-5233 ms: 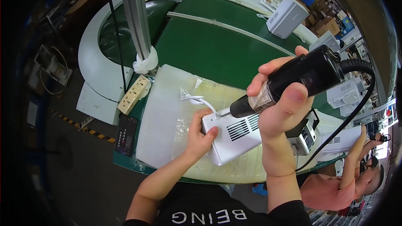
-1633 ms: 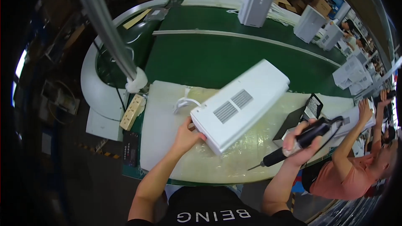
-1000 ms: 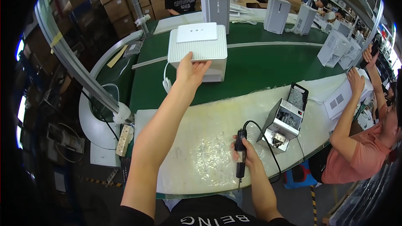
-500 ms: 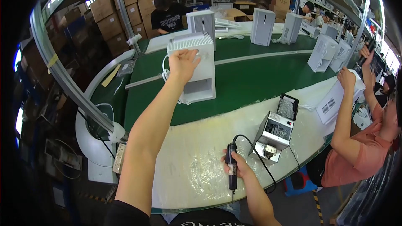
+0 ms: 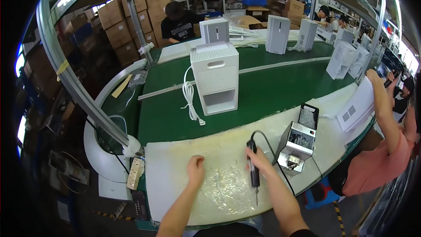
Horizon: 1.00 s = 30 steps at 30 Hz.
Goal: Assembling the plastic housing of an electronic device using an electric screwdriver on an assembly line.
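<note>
My right hand [image 5: 260,159] is wrapped around a black electric screwdriver [image 5: 254,172], its bit pointing down toward the near edge of the bench. A cable loops from the screwdriver's top end toward the right. Over the plastic-covered worktop [image 5: 171,158] my left hand [image 5: 196,170] hovers with its fingers curled in, and I see nothing in it. Beyond it, on the green conveyor belt, stands a white box-shaped appliance [image 5: 217,74] with a slotted top, a handle recess and an open lower bay. Its bundled white power cord [image 5: 188,94] hangs on its left side.
A metal screw feeder [image 5: 298,142] and a black tray of screws [image 5: 308,116] sit on the bench to my right. More white appliances [image 5: 277,35] stand along the belt. A co-worker [image 5: 377,162] at right handles a white unit [image 5: 357,105]. A metal post [image 5: 83,92] rises at left.
My left hand has left the white appliance and come back over the worktop, its fingers now curled. The screwdriver in my right hand has tilted slightly. At right, the co-worker's arms have shifted.
</note>
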Each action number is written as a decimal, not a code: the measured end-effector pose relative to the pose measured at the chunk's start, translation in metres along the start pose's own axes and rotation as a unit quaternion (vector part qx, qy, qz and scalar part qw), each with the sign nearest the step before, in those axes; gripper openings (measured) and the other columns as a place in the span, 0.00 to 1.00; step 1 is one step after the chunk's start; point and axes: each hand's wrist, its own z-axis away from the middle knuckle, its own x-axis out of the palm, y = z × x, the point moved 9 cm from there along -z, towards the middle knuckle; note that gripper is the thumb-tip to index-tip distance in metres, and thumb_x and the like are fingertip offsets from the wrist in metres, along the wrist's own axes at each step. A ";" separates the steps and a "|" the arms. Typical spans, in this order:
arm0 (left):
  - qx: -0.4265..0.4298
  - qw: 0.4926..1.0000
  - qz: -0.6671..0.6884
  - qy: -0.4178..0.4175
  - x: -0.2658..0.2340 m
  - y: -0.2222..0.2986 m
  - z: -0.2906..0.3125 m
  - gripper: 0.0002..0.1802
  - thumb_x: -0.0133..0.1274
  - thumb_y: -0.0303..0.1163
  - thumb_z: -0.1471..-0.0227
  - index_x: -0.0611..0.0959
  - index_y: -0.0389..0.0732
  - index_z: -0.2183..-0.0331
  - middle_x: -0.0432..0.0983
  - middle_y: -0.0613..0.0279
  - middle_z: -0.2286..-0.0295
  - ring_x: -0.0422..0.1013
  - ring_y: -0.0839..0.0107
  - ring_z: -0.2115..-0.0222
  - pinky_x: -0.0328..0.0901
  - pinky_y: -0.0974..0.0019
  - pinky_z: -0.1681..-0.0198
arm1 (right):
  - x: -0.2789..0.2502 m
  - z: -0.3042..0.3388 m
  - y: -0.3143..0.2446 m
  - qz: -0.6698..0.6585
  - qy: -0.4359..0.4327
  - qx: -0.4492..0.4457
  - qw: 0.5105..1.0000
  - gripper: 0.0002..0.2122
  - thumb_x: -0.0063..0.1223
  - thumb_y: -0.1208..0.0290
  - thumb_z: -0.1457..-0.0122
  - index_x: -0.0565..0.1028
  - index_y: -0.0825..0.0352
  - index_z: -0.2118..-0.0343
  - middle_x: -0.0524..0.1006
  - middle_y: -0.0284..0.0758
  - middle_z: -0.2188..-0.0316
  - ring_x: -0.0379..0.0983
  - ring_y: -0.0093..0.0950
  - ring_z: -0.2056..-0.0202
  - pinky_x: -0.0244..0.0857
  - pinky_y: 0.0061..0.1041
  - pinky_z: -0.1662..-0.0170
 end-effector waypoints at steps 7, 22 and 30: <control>0.077 0.997 0.025 -0.008 -0.012 0.010 0.017 0.06 0.47 0.15 0.55 0.77 0.33 0.73 0.75 0.53 0.70 0.72 0.61 0.68 0.66 0.66 0.61 | 0.057 0.024 -0.137 0.459 0.277 -0.343 0.772 0.23 0.51 0.65 0.46 0.65 0.75 0.51 0.70 0.53 0.57 0.66 0.46 0.51 0.59 0.39 0.47; -0.513 0.689 0.501 0.105 0.024 -0.110 0.022 0.13 0.44 0.35 0.43 0.77 0.38 0.61 0.76 0.55 0.70 0.73 0.69 0.67 0.66 0.64 0.60 | 0.240 0.019 -0.047 0.190 0.056 -0.354 0.914 0.06 0.51 0.72 0.49 0.76 0.68 0.72 0.76 0.44 0.76 0.73 0.44 0.71 0.67 0.41 0.65; -0.049 0.993 -0.105 -0.005 -0.009 -0.004 0.014 0.13 0.51 0.31 0.51 0.76 0.34 0.63 0.77 0.55 0.69 0.73 0.66 0.70 0.67 0.60 0.66 | 0.223 0.004 -0.030 0.001 -0.023 -0.328 0.944 0.06 0.48 0.75 0.44 0.75 0.70 0.66 0.77 0.41 0.76 0.76 0.31 0.75 0.69 0.25 0.69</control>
